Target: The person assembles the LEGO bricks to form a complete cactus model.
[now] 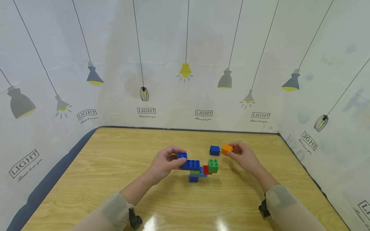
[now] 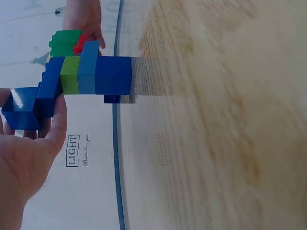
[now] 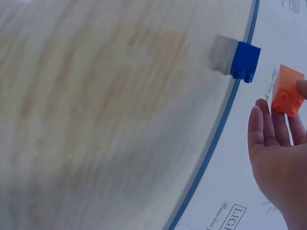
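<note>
An assembly of joined toy bricks (image 1: pixel 192 165) stands on the table, in dark blue, light green, light blue, red and green. My left hand (image 1: pixel 163 164) holds the small blue brick (image 1: pixel 182 155) at its upper left end, thumb on the near side. The green brick (image 1: pixel 213 166) tops the right end above a red brick (image 1: pixel 205 169). An orange brick (image 1: pixel 226 149) is pinched between the thumb and fingers of my right hand (image 1: pixel 244 157), its studs facing the wrist camera in the right wrist view. Just left of it lies a loose blue brick (image 1: pixel 215 150), on its side.
The wooden table (image 1: pixel 110 166) has a dark edge along the back and sides. A pale curtain (image 1: pixel 167 41) printed with hanging lamps rises behind and beside it. A small black device (image 1: pixel 134 219) sits at the left wrist, another (image 1: pixel 264 208) at the right.
</note>
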A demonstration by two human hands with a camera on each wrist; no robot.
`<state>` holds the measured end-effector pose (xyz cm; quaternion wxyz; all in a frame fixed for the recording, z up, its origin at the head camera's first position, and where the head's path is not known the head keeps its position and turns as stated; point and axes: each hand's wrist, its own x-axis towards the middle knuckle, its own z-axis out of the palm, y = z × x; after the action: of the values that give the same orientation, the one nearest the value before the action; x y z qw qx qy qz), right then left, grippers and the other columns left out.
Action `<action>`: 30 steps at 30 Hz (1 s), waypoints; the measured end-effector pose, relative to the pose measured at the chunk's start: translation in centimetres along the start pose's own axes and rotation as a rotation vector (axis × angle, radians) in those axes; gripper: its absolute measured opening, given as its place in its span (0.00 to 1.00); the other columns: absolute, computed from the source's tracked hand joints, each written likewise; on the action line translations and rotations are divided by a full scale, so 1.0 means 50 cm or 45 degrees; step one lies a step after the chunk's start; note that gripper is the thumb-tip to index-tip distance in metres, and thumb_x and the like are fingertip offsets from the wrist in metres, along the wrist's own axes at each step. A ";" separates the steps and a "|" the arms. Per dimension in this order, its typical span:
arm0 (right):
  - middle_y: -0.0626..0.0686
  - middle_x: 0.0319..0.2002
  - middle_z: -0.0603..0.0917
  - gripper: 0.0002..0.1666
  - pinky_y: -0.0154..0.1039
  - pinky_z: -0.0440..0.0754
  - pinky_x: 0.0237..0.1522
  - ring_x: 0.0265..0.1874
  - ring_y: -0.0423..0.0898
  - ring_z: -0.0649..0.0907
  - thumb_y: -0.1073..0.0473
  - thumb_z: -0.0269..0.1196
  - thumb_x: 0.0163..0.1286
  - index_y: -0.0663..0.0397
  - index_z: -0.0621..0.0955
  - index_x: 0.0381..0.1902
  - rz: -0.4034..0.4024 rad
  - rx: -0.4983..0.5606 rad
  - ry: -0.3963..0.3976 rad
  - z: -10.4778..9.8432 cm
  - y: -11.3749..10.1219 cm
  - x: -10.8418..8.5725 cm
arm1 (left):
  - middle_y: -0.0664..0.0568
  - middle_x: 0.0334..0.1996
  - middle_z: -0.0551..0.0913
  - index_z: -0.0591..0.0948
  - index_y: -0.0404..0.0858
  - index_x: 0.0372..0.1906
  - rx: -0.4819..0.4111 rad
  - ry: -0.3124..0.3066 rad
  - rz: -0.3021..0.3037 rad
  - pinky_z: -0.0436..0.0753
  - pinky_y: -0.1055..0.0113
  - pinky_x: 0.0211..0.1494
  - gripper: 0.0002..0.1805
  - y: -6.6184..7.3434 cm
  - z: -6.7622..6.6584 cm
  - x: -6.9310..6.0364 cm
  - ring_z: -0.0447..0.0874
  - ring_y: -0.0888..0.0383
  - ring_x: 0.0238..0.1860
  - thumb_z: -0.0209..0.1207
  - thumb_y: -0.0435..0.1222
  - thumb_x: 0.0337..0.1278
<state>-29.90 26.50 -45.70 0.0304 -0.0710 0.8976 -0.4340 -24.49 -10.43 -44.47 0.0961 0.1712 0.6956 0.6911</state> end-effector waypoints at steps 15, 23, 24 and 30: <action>0.62 0.64 0.85 0.26 0.36 0.90 0.57 0.59 0.57 0.88 0.56 0.68 0.81 0.55 0.80 0.72 -0.288 0.183 -0.027 0.030 -0.112 -0.020 | 0.49 0.53 0.82 0.82 0.34 0.65 0.006 0.002 0.002 0.93 0.63 0.53 0.18 0.000 -0.002 0.002 0.85 0.54 0.51 0.67 0.34 0.76; 0.63 0.62 0.86 0.27 0.30 0.88 0.53 0.52 0.53 0.88 0.60 0.70 0.79 0.57 0.79 0.72 -0.387 0.231 -0.091 0.055 -0.148 -0.031 | 0.48 0.53 0.82 0.82 0.34 0.65 0.023 0.004 -0.006 0.94 0.63 0.53 0.18 -0.001 -0.001 0.000 0.85 0.53 0.51 0.67 0.34 0.77; 0.62 0.61 0.86 0.27 0.30 0.88 0.52 0.51 0.52 0.88 0.60 0.71 0.78 0.57 0.79 0.71 -0.393 0.234 -0.098 0.058 -0.152 -0.032 | 0.48 0.53 0.82 0.82 0.35 0.65 0.024 0.004 -0.008 0.94 0.63 0.53 0.18 -0.001 -0.001 0.000 0.85 0.53 0.51 0.67 0.35 0.77; 0.58 0.58 0.88 0.25 0.32 0.89 0.51 0.48 0.50 0.88 0.59 0.72 0.78 0.56 0.80 0.69 -0.417 0.228 -0.143 0.075 -0.166 -0.040 | 0.47 0.54 0.82 0.82 0.36 0.64 0.030 0.005 -0.016 0.93 0.64 0.54 0.18 -0.007 -0.003 0.002 0.85 0.52 0.51 0.67 0.36 0.77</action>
<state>-26.67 18.83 -41.53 0.0156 -0.2371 0.8288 -0.5067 -24.67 -10.53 -44.78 0.0971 0.1665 0.7049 0.6826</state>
